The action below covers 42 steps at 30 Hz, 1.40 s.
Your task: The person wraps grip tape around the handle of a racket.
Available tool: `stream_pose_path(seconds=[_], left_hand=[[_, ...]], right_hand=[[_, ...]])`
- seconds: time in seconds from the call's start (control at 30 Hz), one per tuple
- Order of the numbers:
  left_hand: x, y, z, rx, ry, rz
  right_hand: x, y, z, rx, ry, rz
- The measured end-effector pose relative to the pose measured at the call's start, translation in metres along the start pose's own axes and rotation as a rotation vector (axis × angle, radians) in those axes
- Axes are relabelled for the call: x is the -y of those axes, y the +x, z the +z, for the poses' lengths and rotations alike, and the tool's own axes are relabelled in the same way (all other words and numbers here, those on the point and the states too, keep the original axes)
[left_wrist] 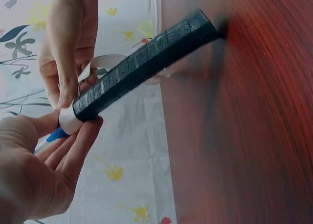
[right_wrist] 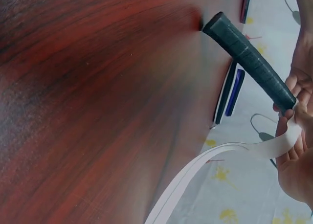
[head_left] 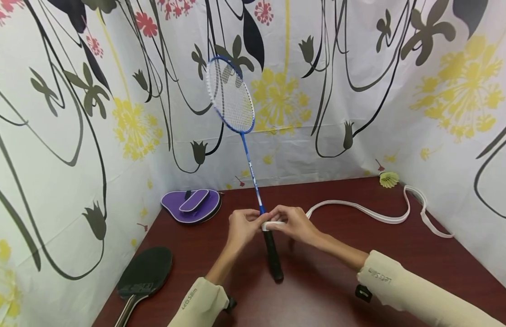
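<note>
A blue and white badminton racket stands tilted above the table, head up, its black-wrapped handle pointing down. My left hand grips it where shaft and handle meet, fingers and thumb around it in the left wrist view. From the other side my right hand pinches a white strip of tape at the handle's upper end. One wrap of this tape circles the racket just above the black grip. The strip's loose length runs from the right hand across the table.
A black table tennis paddle lies at the left edge of the dark red table. Behind it is a purple paddle case. A yellow shuttlecock sits in the back right corner. Flowered curtains surround the table's back and sides.
</note>
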<state>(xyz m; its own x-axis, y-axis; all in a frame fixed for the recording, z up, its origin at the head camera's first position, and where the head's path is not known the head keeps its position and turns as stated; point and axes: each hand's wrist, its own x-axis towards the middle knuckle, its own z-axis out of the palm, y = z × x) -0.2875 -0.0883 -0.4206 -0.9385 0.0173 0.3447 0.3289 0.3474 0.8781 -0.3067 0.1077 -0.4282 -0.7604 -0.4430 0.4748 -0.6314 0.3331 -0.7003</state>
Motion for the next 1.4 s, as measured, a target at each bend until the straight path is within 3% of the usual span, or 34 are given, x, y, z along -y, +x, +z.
stream_pose_path(seconds=[0.2,0.37,0.53,0.67,0.77,0.9,1.1,1.4], left_hand=[[0.002,-0.001,-0.009,0.129,-0.171,0.004],[0.004,-0.002,-0.016,0.197,-0.278,-0.014],[0.005,-0.004,-0.021,0.250,-0.252,-0.010],[0.004,-0.003,-0.024,0.280,-0.207,0.010],[0.003,-0.002,-0.026,0.283,-0.158,0.036],[0.004,-0.004,-0.027,0.273,-0.092,0.050],[0.003,-0.008,-0.028,0.268,-0.076,0.039],[0.005,-0.009,-0.028,0.288,-0.095,0.056]], right_hand=[[0.003,0.006,-0.009,0.072,-0.049,-0.027],[0.003,0.009,-0.014,0.117,-0.097,-0.050],[0.004,0.011,-0.016,0.166,-0.109,-0.101],[0.005,0.013,-0.020,0.160,-0.159,-0.171],[0.008,0.015,-0.023,0.159,-0.191,-0.238],[0.012,0.016,-0.023,0.217,-0.222,-0.298],[0.017,0.015,-0.025,0.294,-0.281,-0.295],[0.011,0.020,-0.030,0.274,-0.281,-0.286]])
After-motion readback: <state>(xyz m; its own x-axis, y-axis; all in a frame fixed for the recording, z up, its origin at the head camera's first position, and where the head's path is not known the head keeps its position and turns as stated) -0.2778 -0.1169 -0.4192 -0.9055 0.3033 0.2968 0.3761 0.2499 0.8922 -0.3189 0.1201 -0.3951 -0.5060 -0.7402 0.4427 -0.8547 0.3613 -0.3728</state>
